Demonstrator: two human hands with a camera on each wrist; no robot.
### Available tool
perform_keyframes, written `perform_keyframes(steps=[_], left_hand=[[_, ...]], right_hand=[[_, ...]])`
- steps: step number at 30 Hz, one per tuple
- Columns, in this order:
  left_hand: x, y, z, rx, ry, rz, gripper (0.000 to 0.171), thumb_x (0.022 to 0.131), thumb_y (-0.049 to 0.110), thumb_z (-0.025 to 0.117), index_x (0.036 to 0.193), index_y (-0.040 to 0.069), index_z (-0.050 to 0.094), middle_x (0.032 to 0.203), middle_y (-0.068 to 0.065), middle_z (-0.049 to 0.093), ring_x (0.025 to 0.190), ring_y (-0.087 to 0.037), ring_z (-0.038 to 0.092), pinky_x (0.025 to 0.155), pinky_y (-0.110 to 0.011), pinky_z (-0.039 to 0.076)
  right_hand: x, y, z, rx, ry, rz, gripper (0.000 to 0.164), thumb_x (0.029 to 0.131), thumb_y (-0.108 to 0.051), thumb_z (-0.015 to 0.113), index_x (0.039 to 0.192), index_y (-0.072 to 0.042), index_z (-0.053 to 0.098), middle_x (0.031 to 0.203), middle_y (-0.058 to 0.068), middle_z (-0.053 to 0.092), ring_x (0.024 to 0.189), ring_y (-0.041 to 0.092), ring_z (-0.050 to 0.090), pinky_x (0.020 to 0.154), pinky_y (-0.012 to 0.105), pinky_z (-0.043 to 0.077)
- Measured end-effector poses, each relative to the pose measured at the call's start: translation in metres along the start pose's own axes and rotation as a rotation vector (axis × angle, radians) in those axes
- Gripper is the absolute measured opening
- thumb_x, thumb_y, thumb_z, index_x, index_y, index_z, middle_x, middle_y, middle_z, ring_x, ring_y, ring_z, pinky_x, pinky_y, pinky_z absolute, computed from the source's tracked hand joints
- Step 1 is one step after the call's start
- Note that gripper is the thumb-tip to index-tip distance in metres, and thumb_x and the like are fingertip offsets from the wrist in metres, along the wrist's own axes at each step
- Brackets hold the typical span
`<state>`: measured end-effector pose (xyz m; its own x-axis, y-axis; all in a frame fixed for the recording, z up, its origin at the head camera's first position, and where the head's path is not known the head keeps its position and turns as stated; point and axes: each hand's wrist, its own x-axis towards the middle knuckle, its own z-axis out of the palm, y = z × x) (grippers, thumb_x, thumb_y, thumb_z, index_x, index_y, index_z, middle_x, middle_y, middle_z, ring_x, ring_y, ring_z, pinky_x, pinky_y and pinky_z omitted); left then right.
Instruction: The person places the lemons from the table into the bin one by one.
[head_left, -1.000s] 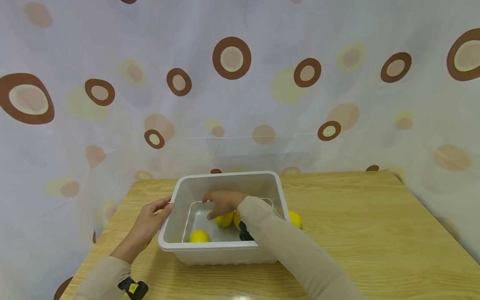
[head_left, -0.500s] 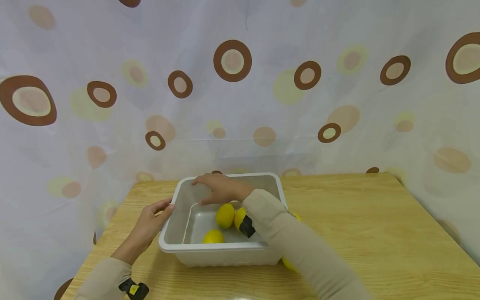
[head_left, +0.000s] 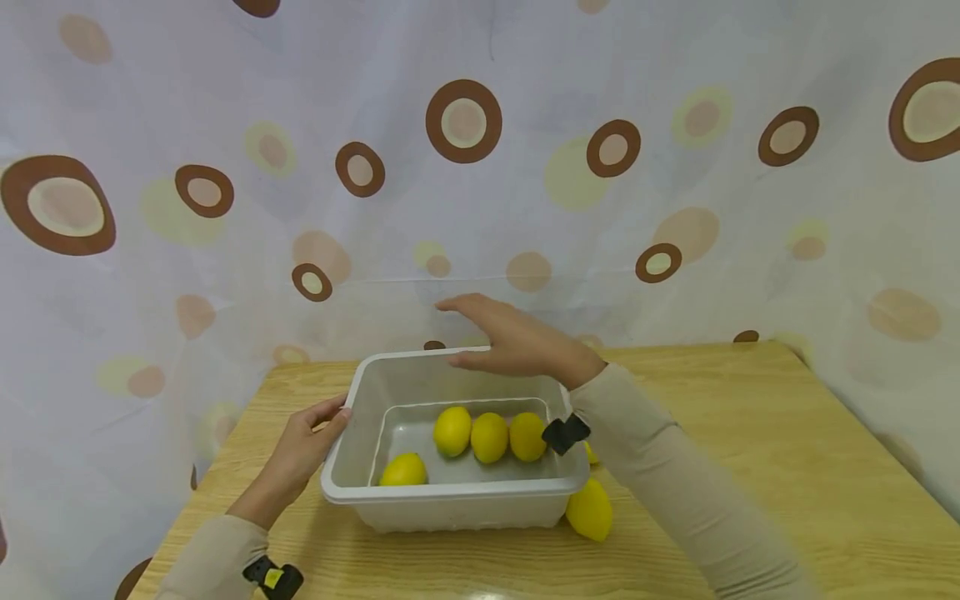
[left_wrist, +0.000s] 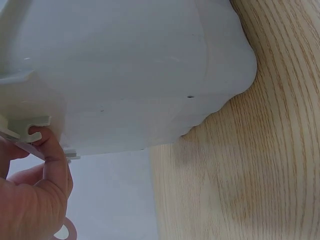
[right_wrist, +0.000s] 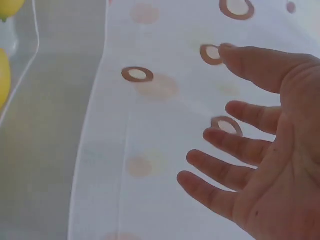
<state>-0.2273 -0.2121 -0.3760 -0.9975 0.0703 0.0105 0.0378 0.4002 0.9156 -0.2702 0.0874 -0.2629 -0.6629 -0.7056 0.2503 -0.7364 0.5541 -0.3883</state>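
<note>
A whitish plastic bin (head_left: 457, 493) stands on the wooden table, with several lemons (head_left: 490, 438) inside it. Three of these lie in a row towards the right, and one lemon (head_left: 404, 470) is at the front left. My left hand (head_left: 296, 454) grips the bin's left rim; in the left wrist view its fingers (left_wrist: 52, 160) curl up under the edge. Over the bin's back right rim, my right hand (head_left: 517, 337) is raised with nothing in it. The right wrist view shows its fingers (right_wrist: 225, 142) spread and the palm bare.
Outside the bin, one lemon (head_left: 590, 510) lies against its front right corner, and a second lemon (head_left: 591, 454) is mostly hidden by the right sleeve. A patterned curtain (head_left: 480, 208) hangs behind the table (head_left: 750, 450).
My right hand has risen out of the bin and moved right. The front left lemon shifted right, then back left. The lemon outside has moved nearer the front. My left hand keeps its place.
</note>
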Motion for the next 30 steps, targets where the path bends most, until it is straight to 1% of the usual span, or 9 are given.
perform_keyframes(steps=[3,6,9,12,14,17,21,25,30], left_hand=[[0.0,0.0,0.0,-0.006,-0.002,-0.004,0.05,0.091,0.029,0.05,0.132,0.002,0.04,0.122,-0.02,0.045,0.096,-0.024,0.057,0.072,-0.03,0.051],[0.0,0.0,0.0,-0.007,0.003,-0.009,0.051,0.091,0.03,0.05,0.132,0.003,0.041,0.122,-0.019,0.045,0.095,-0.023,0.057,0.072,-0.029,0.051],[0.001,-0.001,0.0,-0.005,0.003,-0.002,0.052,0.091,0.031,0.05,0.132,0.002,0.04,0.122,-0.019,0.045,0.094,-0.022,0.057,0.072,-0.028,0.051],[0.001,-0.002,-0.001,-0.015,0.001,-0.003,0.052,0.09,0.032,0.05,0.132,0.002,0.04,0.121,-0.019,0.045,0.094,-0.021,0.057,0.071,-0.028,0.05],[0.001,-0.003,-0.001,-0.022,-0.003,-0.005,0.052,0.091,0.031,0.05,0.132,0.002,0.04,0.12,-0.019,0.045,0.094,-0.021,0.057,0.071,-0.028,0.051],[0.002,-0.005,-0.002,-0.034,-0.004,-0.006,0.052,0.09,0.032,0.05,0.132,0.003,0.04,0.122,-0.018,0.044,0.095,-0.022,0.057,0.071,-0.028,0.051],[0.003,-0.005,-0.002,-0.033,-0.003,0.001,0.052,0.09,0.032,0.05,0.132,0.003,0.04,0.124,-0.019,0.043,0.097,-0.023,0.056,0.072,-0.028,0.05],[0.003,-0.004,-0.002,-0.031,-0.003,-0.001,0.052,0.091,0.032,0.05,0.132,0.003,0.04,0.125,-0.019,0.043,0.098,-0.023,0.055,0.071,-0.028,0.05],[0.001,-0.002,-0.001,-0.041,0.003,-0.006,0.049,0.092,0.028,0.049,0.132,0.002,0.04,0.124,-0.02,0.043,0.096,-0.022,0.056,0.07,-0.026,0.05]], right_hand=[[-0.024,0.01,-0.009,0.004,0.06,0.047,0.064,0.084,-0.035,0.059,0.137,-0.012,0.032,0.139,0.003,0.033,0.126,0.019,0.031,0.103,0.038,0.028],[-0.049,0.018,-0.015,0.006,0.089,0.101,0.065,0.084,-0.038,0.058,0.138,-0.013,0.03,0.141,0.004,0.03,0.127,0.021,0.03,0.101,0.042,0.029],[-0.074,0.024,-0.016,-0.001,0.114,0.153,0.066,0.084,-0.041,0.057,0.138,-0.015,0.029,0.141,0.004,0.03,0.127,0.023,0.03,0.1,0.045,0.029],[-0.1,0.03,-0.01,-0.009,0.155,0.195,0.066,0.084,-0.042,0.057,0.137,-0.015,0.03,0.139,0.005,0.032,0.126,0.024,0.031,0.099,0.048,0.03],[-0.117,0.035,-0.003,-0.007,0.182,0.216,0.064,0.084,-0.04,0.058,0.137,-0.015,0.031,0.139,0.004,0.032,0.126,0.025,0.031,0.098,0.049,0.03],[-0.139,0.041,0.007,-0.003,0.203,0.258,0.064,0.084,-0.041,0.058,0.136,-0.014,0.032,0.138,0.005,0.033,0.126,0.027,0.031,0.096,0.051,0.031],[-0.161,0.047,0.022,0.013,0.187,0.308,0.064,0.084,-0.043,0.057,0.134,-0.012,0.033,0.136,0.009,0.035,0.123,0.03,0.033,0.093,0.054,0.033],[-0.177,0.051,0.04,0.032,0.157,0.353,0.063,0.083,-0.042,0.058,0.133,-0.01,0.034,0.133,0.01,0.039,0.12,0.032,0.038,0.091,0.053,0.036],[-0.19,0.055,0.069,0.102,0.075,0.466,0.065,0.081,-0.041,0.061,0.131,-0.009,0.035,0.132,0.01,0.041,0.118,0.032,0.041,0.09,0.051,0.038]])
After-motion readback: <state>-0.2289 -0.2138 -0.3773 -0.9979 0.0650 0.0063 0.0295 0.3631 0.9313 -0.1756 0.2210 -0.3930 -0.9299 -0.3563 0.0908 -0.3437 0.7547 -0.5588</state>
